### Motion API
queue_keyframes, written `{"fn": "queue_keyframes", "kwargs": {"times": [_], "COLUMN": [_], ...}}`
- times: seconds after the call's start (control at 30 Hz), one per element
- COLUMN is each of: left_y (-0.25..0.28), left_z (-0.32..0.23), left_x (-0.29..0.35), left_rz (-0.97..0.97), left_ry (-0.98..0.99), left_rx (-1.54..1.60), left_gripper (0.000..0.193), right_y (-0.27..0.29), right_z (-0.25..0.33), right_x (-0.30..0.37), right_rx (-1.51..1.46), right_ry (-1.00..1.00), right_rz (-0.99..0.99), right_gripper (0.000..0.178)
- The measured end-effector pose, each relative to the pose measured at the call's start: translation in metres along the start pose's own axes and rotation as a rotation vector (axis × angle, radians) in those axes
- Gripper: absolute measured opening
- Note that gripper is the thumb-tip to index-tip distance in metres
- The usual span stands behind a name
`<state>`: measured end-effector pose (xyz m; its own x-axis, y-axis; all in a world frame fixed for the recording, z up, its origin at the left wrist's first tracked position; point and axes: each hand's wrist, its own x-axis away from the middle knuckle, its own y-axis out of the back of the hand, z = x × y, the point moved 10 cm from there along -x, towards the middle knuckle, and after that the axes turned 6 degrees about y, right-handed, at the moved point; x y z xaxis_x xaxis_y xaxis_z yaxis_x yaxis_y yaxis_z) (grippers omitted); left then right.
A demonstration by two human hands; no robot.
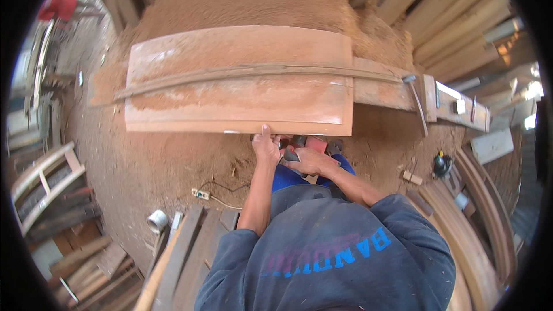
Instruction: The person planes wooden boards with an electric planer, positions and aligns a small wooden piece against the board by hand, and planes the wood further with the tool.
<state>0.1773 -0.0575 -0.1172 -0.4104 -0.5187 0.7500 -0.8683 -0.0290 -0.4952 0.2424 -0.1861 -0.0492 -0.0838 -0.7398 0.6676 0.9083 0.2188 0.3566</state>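
Observation:
Along the near edge of a brown wooden door panel (pixel 242 126) is a red and black handheld power tool (pixel 315 144), partly hidden under that edge and by my hands. My right hand (pixel 309 162) wraps around its dark handle. To the left, my left hand (pixel 266 147) is closed at the tool's other end, with one digit reaching up over the panel's edge; its remaining fingers are partly hidden. The panel lies flat, dusted with sawdust, and a long thin wooden strip (pixel 230 73) runs across it.
A plank bench (pixel 383 93) supports the panel and carries a hammer (pixel 416 103) on its right. Boards lean at the upper right (pixel 455 11). A power socket strip (pixel 200 194) with a cord lies on the dirt, near a white can (pixel 157 220). Curved wooden frames (pixel 49 187) stand left.

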Motion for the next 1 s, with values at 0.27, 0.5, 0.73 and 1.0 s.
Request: {"fn": "queue_keyframes", "kwargs": {"times": [0.27, 0.5, 0.73, 1.0], "left_y": [-0.067, -0.275, -0.302, -0.306], "left_z": [0.093, -0.008, 0.025, 0.052], "left_x": [0.084, 0.052, 0.004, -0.008], "left_rz": [0.379, 0.711, 0.490, 0.506], "left_ry": [0.669, -0.936, -1.481, -1.484], "left_rx": [-0.804, -1.769, -2.161, -2.331], "left_gripper": [0.017, 0.047, 0.071, 0.064], "right_y": [-0.034, -0.018, -0.042, -0.149], "right_z": [-0.120, -0.164, -0.211, -0.332], "right_x": [0.022, 0.081, 0.097, 0.063], "right_rx": [-0.418, -0.610, -1.014, -1.396], "right_ry": [-0.071, -0.401, -0.385, -0.387], "right_rz": [-0.301, -0.677, -0.826, -0.739], "right_gripper": [0.059, 0.051, 0.050, 0.065]}}
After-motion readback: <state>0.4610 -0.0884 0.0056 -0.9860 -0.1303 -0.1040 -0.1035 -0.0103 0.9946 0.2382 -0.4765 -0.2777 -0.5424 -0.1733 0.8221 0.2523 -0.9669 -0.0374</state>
